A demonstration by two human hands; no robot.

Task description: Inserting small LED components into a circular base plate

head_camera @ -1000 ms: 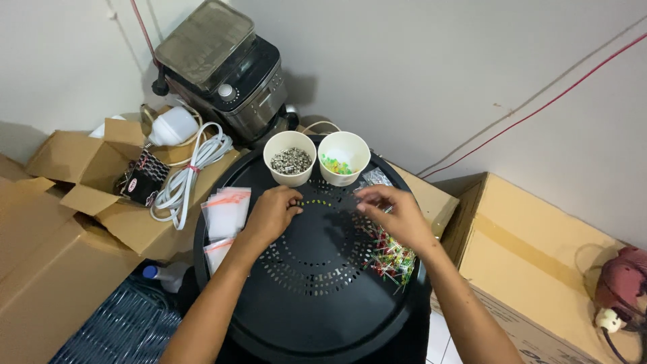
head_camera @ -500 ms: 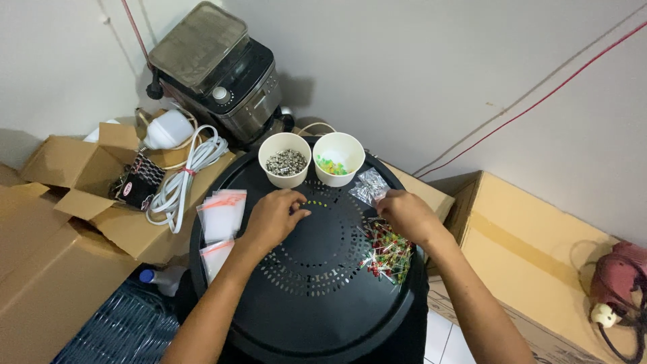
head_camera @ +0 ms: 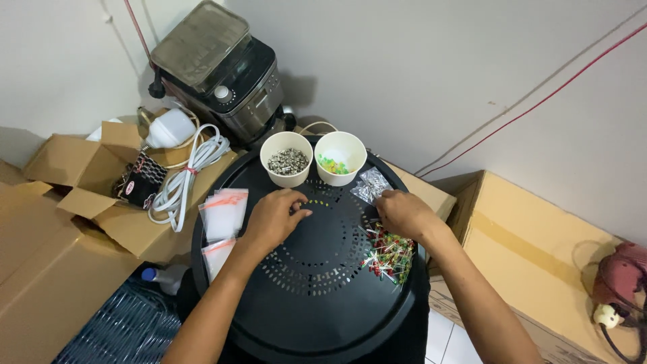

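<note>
By the small clear bag [head_camera: 373,183], right hand [head_camera: 402,214], moved rightward.

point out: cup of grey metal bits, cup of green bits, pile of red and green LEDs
cup of grey metal bits [head_camera: 287,161], head view, on the grey contents.
cup of green bits [head_camera: 335,164], head view, on the green pieces inside.
pile of red and green LEDs [head_camera: 390,255], head view, middle of the pile.

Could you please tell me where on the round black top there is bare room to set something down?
The near half of the round black perforated top is bare, below both forearms. It is crowded by the two white paper cups and the pile of small red and green parts.
</note>
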